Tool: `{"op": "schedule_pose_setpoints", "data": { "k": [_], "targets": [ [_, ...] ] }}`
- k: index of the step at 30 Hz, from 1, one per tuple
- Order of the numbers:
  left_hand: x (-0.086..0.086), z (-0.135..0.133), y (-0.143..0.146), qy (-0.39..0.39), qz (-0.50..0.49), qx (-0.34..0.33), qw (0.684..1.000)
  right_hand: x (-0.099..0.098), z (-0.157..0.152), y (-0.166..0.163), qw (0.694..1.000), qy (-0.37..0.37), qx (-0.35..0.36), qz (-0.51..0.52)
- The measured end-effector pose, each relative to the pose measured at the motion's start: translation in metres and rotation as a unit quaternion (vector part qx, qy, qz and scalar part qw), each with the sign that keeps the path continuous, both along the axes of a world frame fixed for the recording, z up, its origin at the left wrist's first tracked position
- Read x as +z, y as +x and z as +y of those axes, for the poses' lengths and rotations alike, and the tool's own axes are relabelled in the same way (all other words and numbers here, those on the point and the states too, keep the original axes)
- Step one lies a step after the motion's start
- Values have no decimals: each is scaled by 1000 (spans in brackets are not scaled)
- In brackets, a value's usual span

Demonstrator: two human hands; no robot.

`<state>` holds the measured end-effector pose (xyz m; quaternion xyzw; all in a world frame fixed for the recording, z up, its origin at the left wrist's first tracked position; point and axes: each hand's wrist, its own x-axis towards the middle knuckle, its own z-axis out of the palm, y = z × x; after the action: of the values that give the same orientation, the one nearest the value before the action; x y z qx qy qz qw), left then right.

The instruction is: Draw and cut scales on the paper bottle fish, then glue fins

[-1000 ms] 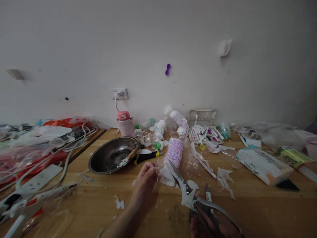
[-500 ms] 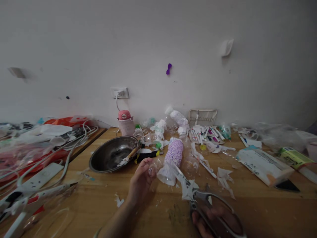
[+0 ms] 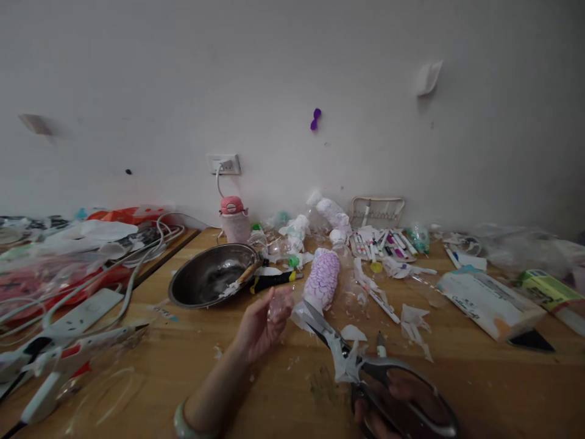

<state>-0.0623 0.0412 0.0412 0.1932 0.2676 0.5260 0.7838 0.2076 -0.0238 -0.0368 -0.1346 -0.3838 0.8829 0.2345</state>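
Observation:
My left hand (image 3: 265, 323) is closed around a small piece of clear plastic (image 3: 278, 305), held above the table. Fingers of my right hand (image 3: 388, 405) pass through the handles of large grey scissors (image 3: 361, 366). The blades are parted and point away to the left, towards the plastic. A scrap of white paper or tape (image 3: 345, 363) clings around the scissors' pivot. Just beyond the blades lies a white roll-shaped piece with purple scale marks (image 3: 322, 277), its near end clear plastic.
A dark metal bowl (image 3: 183, 286) with a brush in it stands left of centre, beside a yellow-and-black cutter (image 3: 274, 280). Markers (image 3: 384, 244), a tissue pack (image 3: 491, 302) and paper scraps (image 3: 415, 326) lie right. Cables and a power strip (image 3: 86, 314) lie left.
My left hand has turned slightly, with the plastic still in it. The scissors have moved a little down, and their blades stand further apart. The whole view has shifted slightly.

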Motion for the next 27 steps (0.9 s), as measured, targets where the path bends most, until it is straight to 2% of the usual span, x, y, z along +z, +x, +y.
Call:
{"op": "schedule_pose_setpoints", "data": {
  "k": [6,9,14,16,18,22,27],
  "targets": [
    [0,3,-5,3,-6,-21,1000,13,-1,-4,999,23,1,25],
    [-3,3,-7,21,26,-28,999,9,-2,-4,1000,19,-19,12],
    [-1,-1,-3,51,112,-79,989,-2,-6,-3,1000,5,-18,-12],
    [0,-3,2,52,140,-58,987,-4,-6,-3,999,2,-31,-4],
    [0,-3,7,58,166,-3,984,-4,-6,-2,999,8,-40,-11],
    [-7,-1,15,107,214,110,965,-5,-5,-1,999,34,-5,-28],
    [-13,-3,19,167,244,119,948,-4,-7,-8,999,1,-39,14]
  ]
}}
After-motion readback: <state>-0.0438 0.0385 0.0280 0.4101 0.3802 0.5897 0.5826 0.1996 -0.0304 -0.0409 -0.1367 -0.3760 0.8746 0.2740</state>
